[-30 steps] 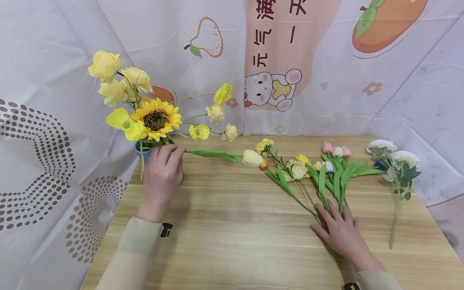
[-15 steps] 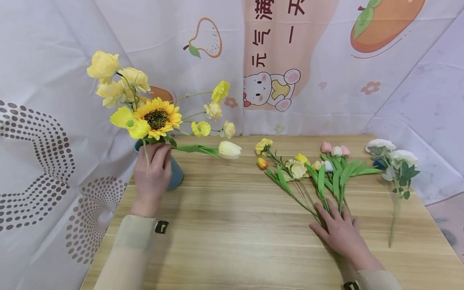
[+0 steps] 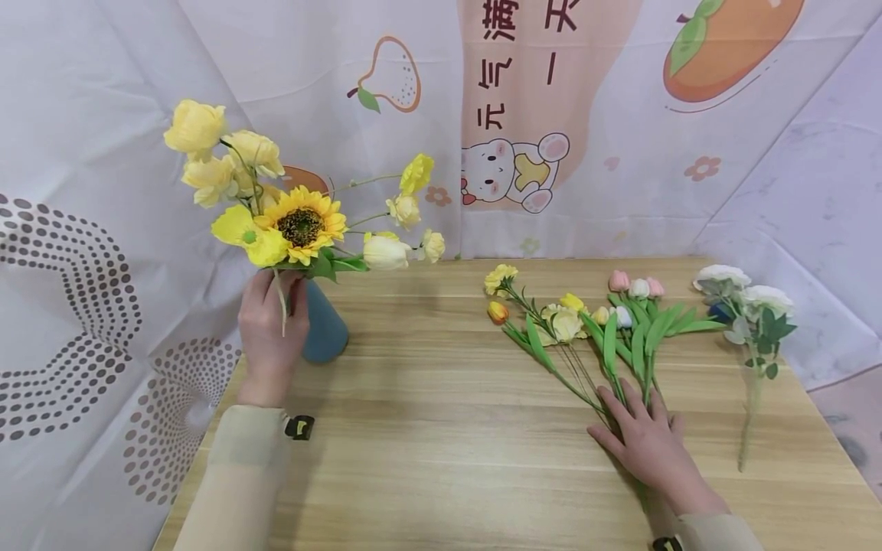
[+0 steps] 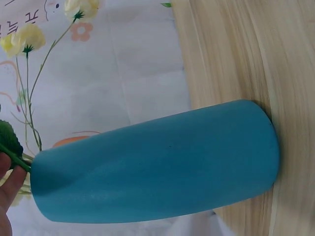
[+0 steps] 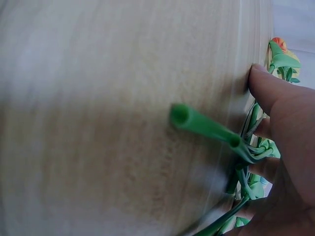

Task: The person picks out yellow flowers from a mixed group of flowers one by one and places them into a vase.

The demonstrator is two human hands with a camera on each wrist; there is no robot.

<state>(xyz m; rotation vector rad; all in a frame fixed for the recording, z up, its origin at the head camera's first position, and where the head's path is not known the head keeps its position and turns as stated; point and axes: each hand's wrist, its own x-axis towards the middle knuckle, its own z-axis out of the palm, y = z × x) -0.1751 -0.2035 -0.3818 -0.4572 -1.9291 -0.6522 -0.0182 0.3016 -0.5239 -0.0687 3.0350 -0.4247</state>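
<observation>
A blue vase [image 3: 325,329] stands at the table's left, its mouth hidden behind my left hand [image 3: 272,329] in the head view. That hand pinches the green stem [image 4: 18,161] of a cream-white tulip [image 3: 386,252] at the vase's mouth. Out of the vase rise a sunflower [image 3: 301,227], a yellow poppy-like bloom [image 3: 251,236] and several pale yellow flowers [image 3: 196,126]. On the right, my right hand [image 3: 651,451] rests with spread fingers on the stems [image 5: 202,124] of flowers lying on the table.
Beneath the right hand's reach lie pink and white tulips [image 3: 638,288], an orange tulip [image 3: 498,311] and a yellow carnation-like flower [image 3: 500,279]. White roses [image 3: 768,301] lie farther right. A printed cloth [image 3: 406,191] hangs behind the wooden table [image 3: 448,428].
My left hand has moved left and slightly down at the vase, drawing the white tulip leftward and up from near the orange tulip to the bouquet. The right hand stays in place.
</observation>
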